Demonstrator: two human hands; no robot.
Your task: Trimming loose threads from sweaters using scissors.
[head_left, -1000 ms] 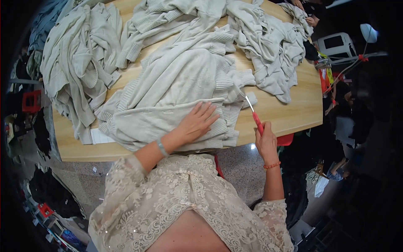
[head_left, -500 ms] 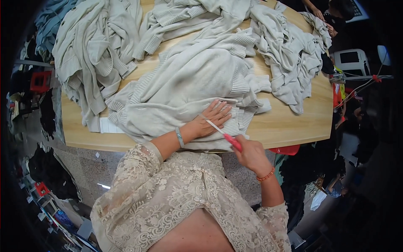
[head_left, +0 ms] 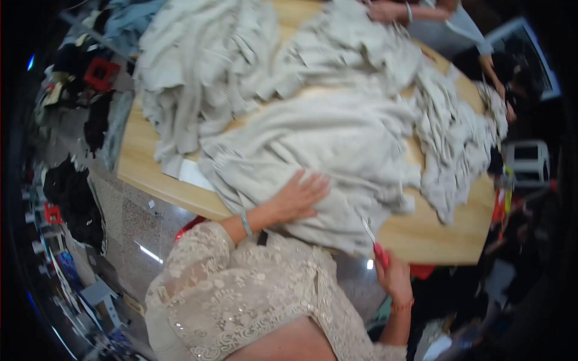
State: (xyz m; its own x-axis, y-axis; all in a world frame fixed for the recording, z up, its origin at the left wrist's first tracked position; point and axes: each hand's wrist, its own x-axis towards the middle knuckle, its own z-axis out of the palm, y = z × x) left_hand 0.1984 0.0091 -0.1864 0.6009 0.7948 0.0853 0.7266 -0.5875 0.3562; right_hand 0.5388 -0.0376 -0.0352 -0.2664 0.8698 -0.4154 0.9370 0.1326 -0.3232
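A cream knitted sweater lies spread and wrinkled at the table's near side. My left hand rests flat on it with the fingers stretched out. To the right, my right hand is closed round the pink-red handle of a slim tool. Its thin pale metal shaft points up and to the left over the sweater's near right edge. Blur hides the exact shape of the tip, and I cannot tell whether it touches the fabric.
More cream knitwear is heaped at the far left, along the back and at the right of the wooden table. Another person's hand touches the far pile. A grey-white stool stands beyond the right edge.
My right hand has drawn the tool away from my left hand, toward the right and nearer me. The view has shifted and blurred. Another person's hands now show at the far side.
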